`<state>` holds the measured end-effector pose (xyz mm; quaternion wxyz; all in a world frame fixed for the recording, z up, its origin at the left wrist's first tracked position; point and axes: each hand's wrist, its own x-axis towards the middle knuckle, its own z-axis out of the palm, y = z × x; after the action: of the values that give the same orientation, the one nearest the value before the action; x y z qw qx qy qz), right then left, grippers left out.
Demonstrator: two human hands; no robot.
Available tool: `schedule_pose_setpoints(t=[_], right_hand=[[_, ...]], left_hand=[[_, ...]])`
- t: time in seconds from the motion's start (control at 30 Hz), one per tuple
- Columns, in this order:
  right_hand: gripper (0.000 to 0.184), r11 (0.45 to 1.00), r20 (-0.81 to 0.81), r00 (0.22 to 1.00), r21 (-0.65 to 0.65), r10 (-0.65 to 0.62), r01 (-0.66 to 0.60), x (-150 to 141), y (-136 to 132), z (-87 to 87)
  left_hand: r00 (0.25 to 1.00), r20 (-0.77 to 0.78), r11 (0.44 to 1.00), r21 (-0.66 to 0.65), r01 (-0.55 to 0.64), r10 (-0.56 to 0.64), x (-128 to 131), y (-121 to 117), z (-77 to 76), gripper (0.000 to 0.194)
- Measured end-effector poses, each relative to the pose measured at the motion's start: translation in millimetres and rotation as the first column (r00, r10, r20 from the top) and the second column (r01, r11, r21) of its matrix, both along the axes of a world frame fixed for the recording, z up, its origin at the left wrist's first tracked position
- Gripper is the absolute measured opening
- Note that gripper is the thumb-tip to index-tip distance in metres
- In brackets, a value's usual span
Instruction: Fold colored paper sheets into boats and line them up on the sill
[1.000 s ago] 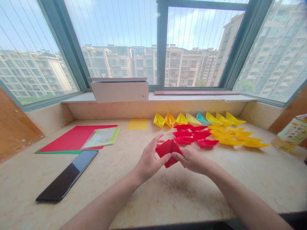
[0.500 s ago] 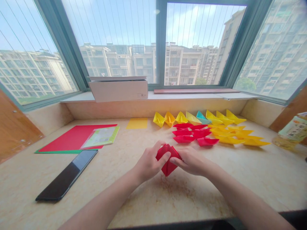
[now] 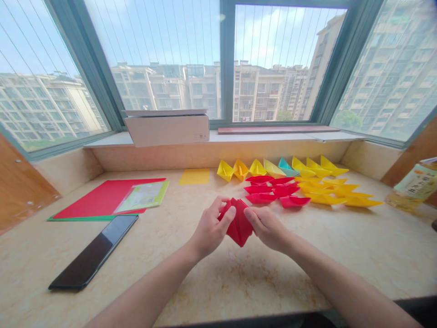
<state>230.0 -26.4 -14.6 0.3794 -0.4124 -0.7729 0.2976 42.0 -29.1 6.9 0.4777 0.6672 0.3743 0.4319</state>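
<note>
Red folded paper point(image 3: 240, 231) sits between the two hands, above the near-middle of the counter point(image 3: 259, 284); contact with the counter can't be told. Its long axis runs roughly near-far, lower point toward the near edge, a crease down the middle. Left hand point(image 3: 210, 228) is on its left side, thumb across the front face, fingers behind, pinching it. Right hand point(image 3: 271, 228) pinches the right edge, thumb in front; its fingertips are hidden. Neither hand is clearly nearer: both touch it.

Just beyond, slightly right: red paper boats point(image 3: 285, 191), then yellow paper boats point(image 3: 341, 188) farther right. Far row of yellow, pale and blue boats point(image 3: 274, 169) runs near the back wall. Left: phone point(image 3: 94, 253), red sheet point(image 3: 92, 198) with clear packet point(image 3: 142, 197) on it. Yellow sheet point(image 3: 194, 176) lies far, left of the boats. Bottle point(image 3: 414, 187) far right. Near side unobstructed; boats block the far-right side.
</note>
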Motion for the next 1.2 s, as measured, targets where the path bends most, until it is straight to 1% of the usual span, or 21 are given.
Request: schedule_pose_setpoints(t=[0.1,0.2,0.33,0.53,0.67,0.8,0.9,1.03,1.1,1.13,1.2], right_hand=[[0.060,1.000,-0.022,1.000,0.027,-0.006,0.006,-0.9,-0.1,-1.8],[0.060,0.999,-0.028,0.999,0.046,-0.023,0.024,-2.2,-0.8,-1.5],[0.056,0.993,-0.019,0.998,0.097,-0.064,0.065,-3.6,-1.1,0.5],[0.052,0.976,-0.002,0.993,0.181,-0.122,0.120,-3.4,-0.4,-0.2],[0.047,0.961,-0.003,0.994,0.254,-0.114,0.111,-2.3,-0.5,-2.6],[0.044,0.928,0.004,0.995,0.363,-0.096,0.088,-0.7,-0.7,-4.3],[0.042,0.910,0.012,0.995,0.405,-0.099,0.085,0.4,-0.7,-3.9],[0.041,0.896,0.039,0.992,0.436,-0.117,0.088,2.0,-1.1,-0.9],[0.041,0.890,0.045,0.992,0.448,-0.119,0.087,3.3,-1.6,1.1],[0.042,0.888,0.052,0.992,0.454,-0.113,0.078,4.2,-1.9,2.1],[0.045,0.886,0.087,0.993,0.462,-0.083,0.034,6.7,-2.2,3.9]], left_hand=[[1.000,0.022,1.000,-0.004,-0.007,0.007,0.3,0.1,1.3,0.033],[0.999,0.034,0.999,0.017,-0.042,0.042,0.0,0.5,1.6,0.033],[0.996,0.059,0.997,0.024,-0.071,0.069,0.6,0.6,1.3,0.032],[0.987,0.141,0.997,-0.007,-0.074,0.074,3.4,-0.8,4.6,0.031],[0.980,0.182,0.997,0.014,-0.077,0.074,4.7,-2.4,7.5,0.028],[0.976,0.200,0.994,0.033,-0.099,0.091,5.1,-4.4,8.2,0.028],[0.975,0.203,0.994,0.045,-0.102,0.091,4.8,-4.9,6.9,0.028],[0.975,0.206,0.991,0.084,-0.102,0.083,3.5,-4.8,4.2,0.027],[0.980,0.180,0.988,0.111,-0.108,0.087,1.8,-5.0,3.4,0.028],[0.985,0.144,0.982,0.147,-0.117,0.096,0.7,-5.2,3.1,0.028],[0.992,0.027,0.953,0.276,-0.126,0.124,-2.2,-5.2,2.7,0.022]])
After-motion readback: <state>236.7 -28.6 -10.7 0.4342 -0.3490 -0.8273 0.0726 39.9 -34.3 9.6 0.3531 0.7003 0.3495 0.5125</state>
